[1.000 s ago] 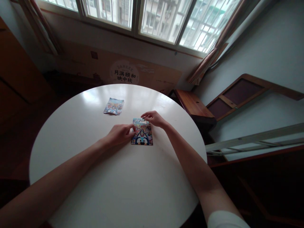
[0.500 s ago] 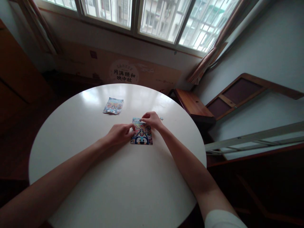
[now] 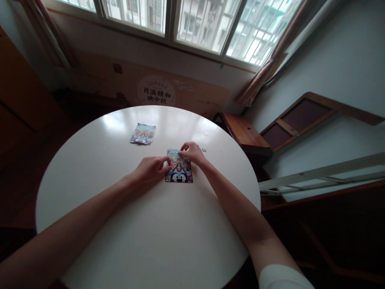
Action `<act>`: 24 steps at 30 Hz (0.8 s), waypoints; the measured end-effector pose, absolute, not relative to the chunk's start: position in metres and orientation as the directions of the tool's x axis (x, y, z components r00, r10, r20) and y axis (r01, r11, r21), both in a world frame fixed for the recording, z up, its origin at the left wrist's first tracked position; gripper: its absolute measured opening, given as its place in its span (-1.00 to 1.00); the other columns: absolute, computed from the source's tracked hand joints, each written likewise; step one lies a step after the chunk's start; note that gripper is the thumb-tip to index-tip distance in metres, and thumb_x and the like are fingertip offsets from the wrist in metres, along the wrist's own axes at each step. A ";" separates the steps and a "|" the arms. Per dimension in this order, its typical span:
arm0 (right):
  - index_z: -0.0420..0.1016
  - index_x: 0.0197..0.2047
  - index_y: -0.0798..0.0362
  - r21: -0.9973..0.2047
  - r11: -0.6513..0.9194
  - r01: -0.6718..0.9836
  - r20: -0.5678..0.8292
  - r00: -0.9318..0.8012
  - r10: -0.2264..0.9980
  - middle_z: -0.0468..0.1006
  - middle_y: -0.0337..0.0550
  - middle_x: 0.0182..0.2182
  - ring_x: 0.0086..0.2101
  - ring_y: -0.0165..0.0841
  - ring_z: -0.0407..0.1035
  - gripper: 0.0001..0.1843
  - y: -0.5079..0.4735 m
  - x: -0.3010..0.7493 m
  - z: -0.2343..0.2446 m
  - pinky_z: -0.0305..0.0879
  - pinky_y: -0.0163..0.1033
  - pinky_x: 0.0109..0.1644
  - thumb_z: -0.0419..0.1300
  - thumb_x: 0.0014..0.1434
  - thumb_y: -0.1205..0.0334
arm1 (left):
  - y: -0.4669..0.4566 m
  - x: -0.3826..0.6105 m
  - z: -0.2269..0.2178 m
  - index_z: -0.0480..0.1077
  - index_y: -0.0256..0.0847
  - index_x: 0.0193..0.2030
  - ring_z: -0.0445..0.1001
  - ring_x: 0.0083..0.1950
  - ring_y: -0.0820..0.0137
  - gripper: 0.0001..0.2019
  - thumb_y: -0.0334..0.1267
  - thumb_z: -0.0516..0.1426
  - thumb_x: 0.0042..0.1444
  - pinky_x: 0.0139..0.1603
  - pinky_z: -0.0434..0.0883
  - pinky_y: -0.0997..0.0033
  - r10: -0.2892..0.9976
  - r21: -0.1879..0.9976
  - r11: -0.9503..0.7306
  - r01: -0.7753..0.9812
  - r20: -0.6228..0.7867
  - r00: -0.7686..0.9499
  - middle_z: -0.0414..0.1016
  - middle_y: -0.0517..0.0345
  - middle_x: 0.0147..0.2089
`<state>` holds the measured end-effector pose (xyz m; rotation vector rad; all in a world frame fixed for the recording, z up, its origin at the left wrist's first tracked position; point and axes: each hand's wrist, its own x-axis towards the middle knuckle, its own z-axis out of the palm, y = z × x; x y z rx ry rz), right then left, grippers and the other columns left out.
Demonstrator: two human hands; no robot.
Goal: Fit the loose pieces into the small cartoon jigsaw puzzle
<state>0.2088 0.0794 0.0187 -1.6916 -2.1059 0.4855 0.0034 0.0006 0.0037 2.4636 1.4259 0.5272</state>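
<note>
A small colourful jigsaw puzzle (image 3: 179,171) lies flat in the middle of the round white table (image 3: 126,224). My left hand (image 3: 150,168) rests on the table at the puzzle's left edge, fingers curled, fingertips touching that edge. My right hand (image 3: 191,152) is at the puzzle's top right corner, fingers bent down and pressed onto the puzzle; whether a piece is under them is hidden. A tiny loose puzzle piece (image 3: 204,150) lies on the table just right of my right hand. A colourful printed packet (image 3: 143,133) lies farther back to the left.
A wooden bench (image 3: 245,134) stands beyond the table's right rim, with a wooden frame (image 3: 303,116) leaning on the wall. Under the window (image 3: 180,24) a cardboard panel with printed characters (image 3: 156,94) leans against the wall. Dark furniture stands at the left.
My right hand has lowered from just above the puzzle's top edge onto its top right corner. A small loose piece now shows to its right. My left hand has stayed put.
</note>
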 end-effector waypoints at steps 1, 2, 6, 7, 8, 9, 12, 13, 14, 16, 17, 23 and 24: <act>0.62 -0.38 0.05 -0.509 0.214 0.834 0.090 -0.196 0.977 0.59 -0.08 -0.34 -0.29 -0.29 0.44 -0.85 0.082 0.211 0.019 0.33 -0.24 -0.18 0.38 -0.03 0.18 | 0.000 0.003 0.004 0.45 -0.09 -0.12 0.34 -0.51 0.46 -0.69 0.02 0.01 0.23 -0.45 0.05 0.49 0.871 0.384 -0.491 0.782 0.184 0.456 0.44 0.27 -0.49; 0.62 -0.39 0.05 -0.525 0.217 0.823 0.095 -0.196 0.976 0.59 -0.09 -0.35 -0.30 -0.30 0.44 -0.86 0.085 0.214 0.019 0.33 -0.24 -0.18 0.39 -0.03 0.17 | 0.000 0.003 0.003 0.45 -0.09 -0.12 0.34 -0.51 0.46 -0.68 0.03 0.00 0.23 -0.45 0.05 0.50 0.872 0.382 -0.489 0.784 0.182 0.455 0.44 0.27 -0.49; 0.63 -0.33 0.11 -0.631 0.181 0.754 0.147 -0.113 0.983 0.59 -0.06 -0.37 -0.35 -0.35 0.44 -0.84 0.102 0.241 0.025 0.32 -0.27 -0.20 0.33 0.05 0.20 | -0.001 0.001 0.001 0.46 -0.09 -0.11 0.36 -0.50 0.45 -0.67 0.03 0.01 0.23 -0.44 0.07 0.50 0.873 0.385 -0.486 0.784 0.177 0.454 0.44 0.26 -0.49; 0.63 -0.31 0.13 -0.646 0.149 0.749 0.146 -0.070 0.987 0.59 -0.05 -0.36 -0.36 -0.35 0.43 -0.83 0.106 0.250 0.027 0.32 -0.27 -0.22 0.32 0.06 0.21 | -0.001 0.000 0.001 0.47 -0.08 -0.11 0.36 -0.49 0.44 -0.67 0.03 0.01 0.23 -0.44 0.07 0.49 0.874 0.387 -0.484 0.785 0.175 0.453 0.44 0.26 -0.49; 0.63 -0.30 0.14 -0.650 0.115 0.751 0.136 -0.034 0.990 0.59 -0.04 -0.35 -0.38 -0.35 0.43 -0.82 0.110 0.260 0.029 0.32 -0.27 -0.24 0.31 0.06 0.21 | -0.001 0.000 0.000 0.47 -0.08 -0.11 0.36 -0.49 0.44 -0.67 0.04 0.01 0.23 -0.44 0.08 0.49 0.876 0.389 -0.481 0.785 0.173 0.451 0.44 0.26 -0.49; 0.63 -0.30 0.15 -0.639 0.080 0.765 0.117 -0.005 0.993 0.60 -0.03 -0.36 -0.39 -0.35 0.43 -0.82 0.112 0.270 0.030 0.32 -0.26 -0.26 0.31 0.04 0.22 | -0.001 -0.001 0.000 0.47 -0.07 -0.10 0.36 -0.49 0.44 -0.67 0.04 0.01 0.23 -0.44 0.08 0.49 0.877 0.390 -0.478 0.787 0.172 0.448 0.44 0.26 -0.48; 0.63 -0.33 0.18 -0.580 0.012 0.815 0.038 0.013 0.999 0.59 -0.03 -0.39 -0.41 -0.35 0.42 -0.80 0.115 0.296 0.028 0.30 -0.26 -0.29 0.36 -0.05 0.24 | -0.001 -0.002 -0.001 0.47 -0.07 -0.10 0.35 -0.51 0.45 -0.67 0.04 0.01 0.24 -0.44 0.07 0.49 0.880 0.388 -0.473 0.791 0.173 0.442 0.43 0.27 -0.49; 0.63 -0.34 0.19 -0.569 -0.011 0.822 0.008 0.018 1.000 0.59 -0.03 -0.40 -0.42 -0.36 0.41 -0.78 0.115 0.302 0.026 0.29 -0.27 -0.31 0.38 -0.08 0.24 | -0.001 -0.002 -0.002 0.47 -0.08 -0.10 0.34 -0.51 0.46 -0.67 0.04 0.00 0.24 -0.44 0.07 0.50 0.879 0.386 -0.475 0.791 0.174 0.444 0.43 0.27 -0.49; 0.63 -0.33 0.20 -0.568 -0.026 0.822 -0.014 0.021 1.000 0.59 -0.03 -0.40 -0.43 -0.37 0.41 -0.76 0.114 0.307 0.023 0.28 -0.28 -0.32 0.39 -0.10 0.24 | -0.001 -0.002 -0.002 0.47 -0.08 -0.11 0.34 -0.51 0.46 -0.67 0.03 0.00 0.24 -0.45 0.06 0.50 0.878 0.384 -0.478 0.790 0.176 0.446 0.42 0.27 -0.50; 0.62 -0.31 0.20 -0.588 -0.038 0.808 -0.038 0.020 0.999 0.58 -0.05 -0.40 -0.45 -0.39 0.40 -0.72 0.113 0.314 0.016 0.27 -0.30 -0.36 0.40 -0.12 0.21 | 0.000 -0.002 -0.004 0.47 -0.08 -0.11 0.33 -0.52 0.47 -0.68 0.02 0.01 0.25 -0.45 0.06 0.50 0.876 0.380 -0.481 0.790 0.185 0.445 0.41 0.28 -0.51; 0.62 -0.29 0.19 -0.600 -0.030 0.799 -0.036 0.010 0.999 0.58 -0.06 -0.41 -0.45 -0.40 0.39 -0.71 0.112 0.316 0.012 0.26 -0.31 -0.37 0.40 -0.12 0.21 | 0.001 -0.002 -0.005 0.47 -0.07 -0.11 0.33 -0.52 0.48 -0.69 0.02 0.01 0.24 -0.45 0.05 0.51 0.876 0.378 -0.483 0.790 0.190 0.444 0.41 0.28 -0.51; 0.58 -0.36 0.19 -0.736 -0.029 0.676 -0.021 0.021 1.000 0.56 -0.09 -0.44 -0.48 -0.43 0.37 -0.77 0.109 0.314 0.004 0.26 -0.34 -0.42 0.40 -0.16 0.29 | 0.002 -0.002 -0.007 0.47 -0.08 -0.12 0.33 -0.52 0.48 -0.69 0.02 0.02 0.23 -0.45 0.05 0.51 0.874 0.386 -0.485 0.785 0.193 0.445 0.42 0.27 -0.50; 0.58 -0.34 0.19 -0.774 -0.034 0.632 -0.028 0.020 0.999 0.57 -0.08 -0.44 -0.49 -0.43 0.37 -0.76 0.108 0.312 0.005 0.26 -0.35 -0.44 0.39 -0.15 0.30 | 0.002 -0.002 -0.007 0.47 -0.08 -0.12 0.33 -0.52 0.48 -0.69 0.02 0.02 0.23 -0.45 0.05 0.51 0.876 0.386 -0.482 0.786 0.191 0.443 0.43 0.27 -0.50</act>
